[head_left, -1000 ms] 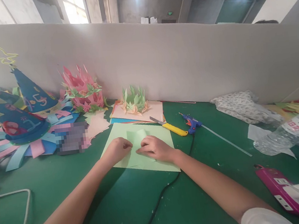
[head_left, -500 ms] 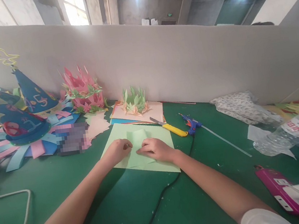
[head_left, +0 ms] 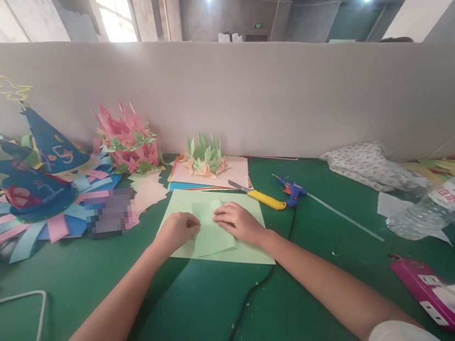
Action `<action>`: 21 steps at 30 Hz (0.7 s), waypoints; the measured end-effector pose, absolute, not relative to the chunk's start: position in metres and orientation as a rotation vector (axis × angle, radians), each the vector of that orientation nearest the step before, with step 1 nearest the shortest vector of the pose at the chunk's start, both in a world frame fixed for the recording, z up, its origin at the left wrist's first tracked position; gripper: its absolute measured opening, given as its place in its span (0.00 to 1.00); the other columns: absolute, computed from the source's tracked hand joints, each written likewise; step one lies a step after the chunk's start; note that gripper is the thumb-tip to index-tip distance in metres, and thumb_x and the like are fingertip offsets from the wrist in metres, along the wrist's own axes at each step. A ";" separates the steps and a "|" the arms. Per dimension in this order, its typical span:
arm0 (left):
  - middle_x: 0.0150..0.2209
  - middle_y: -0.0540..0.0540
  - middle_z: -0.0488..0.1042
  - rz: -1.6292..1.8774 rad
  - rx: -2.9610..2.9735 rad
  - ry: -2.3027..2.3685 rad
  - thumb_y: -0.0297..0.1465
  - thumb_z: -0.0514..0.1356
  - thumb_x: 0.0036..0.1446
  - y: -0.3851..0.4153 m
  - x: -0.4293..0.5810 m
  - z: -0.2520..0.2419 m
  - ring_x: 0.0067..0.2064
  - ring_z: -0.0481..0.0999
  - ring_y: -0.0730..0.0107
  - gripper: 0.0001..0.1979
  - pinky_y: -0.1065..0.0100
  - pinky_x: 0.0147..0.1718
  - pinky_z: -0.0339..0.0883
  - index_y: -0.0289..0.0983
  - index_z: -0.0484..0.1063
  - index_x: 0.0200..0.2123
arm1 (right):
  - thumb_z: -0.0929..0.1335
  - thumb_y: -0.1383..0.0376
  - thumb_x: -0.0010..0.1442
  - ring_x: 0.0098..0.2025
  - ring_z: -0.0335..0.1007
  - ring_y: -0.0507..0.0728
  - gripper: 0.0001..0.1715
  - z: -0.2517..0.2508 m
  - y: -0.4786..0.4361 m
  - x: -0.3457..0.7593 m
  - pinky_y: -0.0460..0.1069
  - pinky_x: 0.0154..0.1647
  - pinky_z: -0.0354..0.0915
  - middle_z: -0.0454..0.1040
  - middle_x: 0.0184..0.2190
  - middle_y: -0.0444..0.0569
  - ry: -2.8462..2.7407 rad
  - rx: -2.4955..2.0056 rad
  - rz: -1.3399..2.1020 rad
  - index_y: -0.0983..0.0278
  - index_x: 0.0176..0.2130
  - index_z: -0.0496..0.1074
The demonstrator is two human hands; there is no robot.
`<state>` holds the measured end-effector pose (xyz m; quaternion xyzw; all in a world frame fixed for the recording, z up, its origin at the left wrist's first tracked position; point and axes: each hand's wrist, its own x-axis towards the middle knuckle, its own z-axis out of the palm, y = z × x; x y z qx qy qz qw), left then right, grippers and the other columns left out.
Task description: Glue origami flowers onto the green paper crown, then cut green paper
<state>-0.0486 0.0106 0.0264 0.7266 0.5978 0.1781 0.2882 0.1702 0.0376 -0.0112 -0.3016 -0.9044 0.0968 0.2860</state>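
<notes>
A smaller piece of green paper (head_left: 213, 239) lies on a larger pale green sheet (head_left: 254, 255) in the middle of the table. At its left edge my left hand (head_left: 178, 233) is closed, thumb and fingers curled together on the paper's border. My right hand (head_left: 239, 223) rests on the right side of the paper with its fingers stretched out and slightly apart. Just beyond the right hand are a yellow utility knife (head_left: 268, 199), blade out, and a blue hot glue gun (head_left: 293, 190) with a long glue stick in it.
Behind stands a green paper crown (head_left: 204, 154) on stacked coloured paper (head_left: 231, 170). Pink paper crowns (head_left: 126, 138) and blue cone hats (head_left: 39, 193) fill the left. At right are a plastic bottle (head_left: 450, 198), a magenta power strip (head_left: 427, 290) and a black cable (head_left: 243, 301).
My right hand has moved slightly right and its fingers have spread out. More of the green paper shows between the hands and it lies flatter. My left hand has barely moved.
</notes>
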 end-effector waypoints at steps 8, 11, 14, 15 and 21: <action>0.30 0.45 0.79 0.459 1.887 1.589 0.37 0.57 0.45 0.011 -0.048 0.030 0.34 0.76 0.61 0.13 0.68 0.34 0.67 0.37 0.78 0.30 | 0.62 0.66 0.62 0.44 0.66 0.57 0.14 -0.012 0.040 0.171 0.55 0.46 0.64 0.75 0.42 0.50 -2.438 -0.798 0.258 0.61 0.42 0.75; 0.29 0.45 0.79 0.476 1.914 1.592 0.38 0.57 0.46 0.011 -0.048 0.030 0.32 0.76 0.62 0.13 0.68 0.32 0.66 0.37 0.78 0.28 | 0.62 0.66 0.62 0.44 0.66 0.57 0.14 -0.012 0.039 0.171 0.55 0.47 0.64 0.75 0.42 0.49 -2.440 -0.790 0.249 0.60 0.42 0.75; 0.25 0.46 0.78 0.479 1.918 1.588 0.39 0.55 0.48 0.010 -0.047 0.031 0.28 0.75 0.63 0.15 0.68 0.29 0.65 0.38 0.77 0.25 | 0.62 0.66 0.63 0.45 0.67 0.57 0.14 -0.013 0.040 0.172 0.55 0.47 0.64 0.75 0.43 0.49 -2.443 -0.790 0.241 0.59 0.43 0.75; 0.23 0.46 0.77 0.481 1.912 1.582 0.40 0.55 0.48 0.010 -0.047 0.031 0.27 0.74 0.64 0.15 0.69 0.29 0.65 0.38 0.77 0.25 | 0.62 0.65 0.63 0.45 0.67 0.57 0.14 -0.014 0.040 0.172 0.55 0.47 0.64 0.75 0.43 0.49 -2.443 -0.789 0.238 0.59 0.43 0.75; 0.23 0.46 0.77 0.489 1.896 1.566 0.39 0.55 0.47 0.012 -0.049 0.029 0.28 0.74 0.64 0.14 0.69 0.30 0.65 0.37 0.78 0.27 | 0.62 0.66 0.62 0.45 0.67 0.57 0.14 -0.015 0.040 0.171 0.55 0.48 0.65 0.75 0.43 0.48 -2.442 -0.781 0.232 0.60 0.44 0.75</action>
